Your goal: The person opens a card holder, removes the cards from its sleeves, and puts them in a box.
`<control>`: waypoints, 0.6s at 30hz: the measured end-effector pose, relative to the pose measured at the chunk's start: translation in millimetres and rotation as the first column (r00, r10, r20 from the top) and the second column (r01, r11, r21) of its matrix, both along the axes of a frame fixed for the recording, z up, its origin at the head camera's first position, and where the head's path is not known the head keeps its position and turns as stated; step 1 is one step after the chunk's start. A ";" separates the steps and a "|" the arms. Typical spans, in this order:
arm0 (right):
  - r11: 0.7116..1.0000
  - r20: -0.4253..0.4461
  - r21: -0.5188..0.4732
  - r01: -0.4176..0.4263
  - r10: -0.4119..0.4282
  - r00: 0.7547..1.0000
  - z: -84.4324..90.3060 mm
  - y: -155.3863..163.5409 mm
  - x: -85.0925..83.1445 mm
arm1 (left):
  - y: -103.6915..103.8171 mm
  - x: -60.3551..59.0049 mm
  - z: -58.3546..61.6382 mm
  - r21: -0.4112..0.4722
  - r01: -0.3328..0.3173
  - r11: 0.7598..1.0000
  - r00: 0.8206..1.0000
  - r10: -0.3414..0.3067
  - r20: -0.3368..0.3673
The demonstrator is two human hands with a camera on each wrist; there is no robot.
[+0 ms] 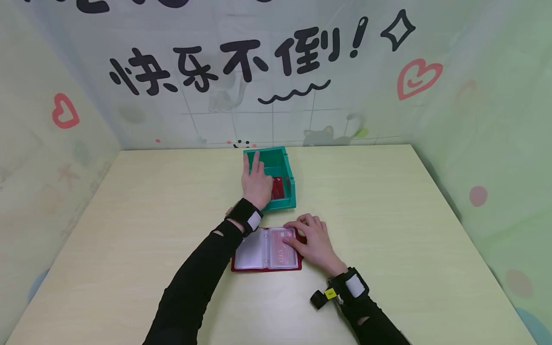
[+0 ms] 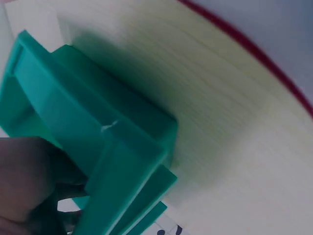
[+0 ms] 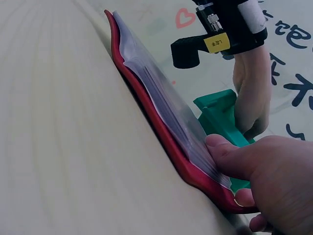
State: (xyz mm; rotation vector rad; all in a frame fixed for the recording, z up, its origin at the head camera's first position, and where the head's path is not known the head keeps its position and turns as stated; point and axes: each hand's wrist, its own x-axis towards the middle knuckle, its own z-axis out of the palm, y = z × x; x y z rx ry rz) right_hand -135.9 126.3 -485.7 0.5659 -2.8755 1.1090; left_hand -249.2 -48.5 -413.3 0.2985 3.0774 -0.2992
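Tabletop: hands split, left [image 1: 257, 184] seemingly inside bin [image 1: 288, 191], right [image 1: 314, 238] pressing cardholder [image 1: 264, 253].

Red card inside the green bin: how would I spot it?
Start at the pale wooden table and find the green plastic bin near its far edge. The red card lies on the bin's floor beside the left hand, unlike the sleeved cards nearer you.

Bare table [image 1: 409, 230] either side; green bin [image 1: 288, 170] seemingly crowding card holder [image 1: 265, 254].
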 end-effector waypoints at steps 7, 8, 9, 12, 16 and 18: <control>1.000 -0.012 -0.001 0.005 -0.005 1.000 -0.4 0.1 -0.5 | -4.0 33.8 12.6 0.330 0.177 0.927 0.974 -0.117 -0.194; 1.000 -0.010 -0.001 0.006 -0.006 1.000 -0.4 0.0 -0.7 | -4.7 42.2 14.2 0.381 0.199 0.903 0.972 -0.133 -0.191; 1.000 -0.009 0.000 0.008 -0.008 1.000 -0.5 -0.2 -0.8 | -5.8 51.2 15.2 0.436 0.207 0.876 0.974 -0.145 -0.172; 1.000 -0.009 0.005 0.017 -0.016 1.000 -0.5 -0.8 -0.8 | -11.4 77.8 12.7 0.594 0.167 0.787 0.984 -0.174 -0.045; 1.000 -0.013 0.011 0.028 -0.028 1.000 -0.5 -1.7 -0.5 | -22.6 103.2 -1.8 0.711 0.043 0.702 0.975 -0.184 0.122; 0.999 -0.015 0.014 0.030 -0.030 0.999 -0.5 -2.1 0.0 | -28.2 110.8 -10.3 0.741 0.002 0.671 0.971 -0.180 0.160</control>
